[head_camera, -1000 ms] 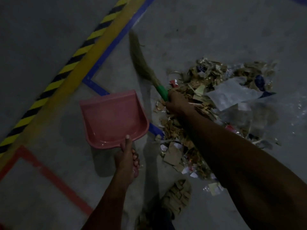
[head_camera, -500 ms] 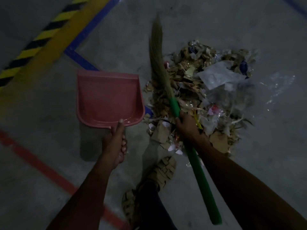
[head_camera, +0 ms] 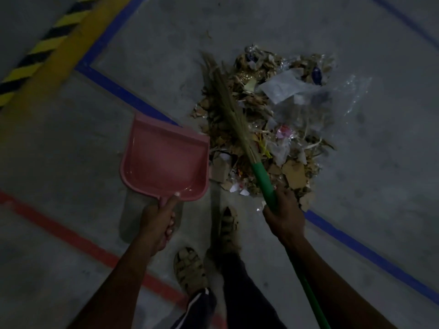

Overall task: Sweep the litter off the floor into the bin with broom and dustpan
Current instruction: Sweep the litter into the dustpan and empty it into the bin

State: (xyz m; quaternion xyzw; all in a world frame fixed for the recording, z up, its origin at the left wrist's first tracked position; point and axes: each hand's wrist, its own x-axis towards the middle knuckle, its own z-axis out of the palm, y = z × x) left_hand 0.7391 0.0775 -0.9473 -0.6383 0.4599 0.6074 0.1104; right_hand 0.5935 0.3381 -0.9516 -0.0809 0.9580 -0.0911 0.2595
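My left hand [head_camera: 158,224] grips the handle of a pink dustpan [head_camera: 164,160], held empty just above the grey floor, its mouth pointing away from me. My right hand [head_camera: 283,216] grips the green handle of a straw broom [head_camera: 228,100], whose bristles lie across the left side of the litter pile [head_camera: 268,124]. The pile is torn cardboard, paper scraps, clear plastic film and wrappers, just right of the dustpan. No bin is in view.
Blue tape lines [head_camera: 123,91] cross the floor under the pile. A red line [head_camera: 78,241] runs at lower left, and a yellow band with black hazard stripes [head_camera: 42,53] at upper left. My sandalled feet [head_camera: 190,269] stand just behind the pile.
The broom swung from left of the pile onto it, with my right hand drawing back along the handle. The dustpan stayed left of the pile and tilted slightly.
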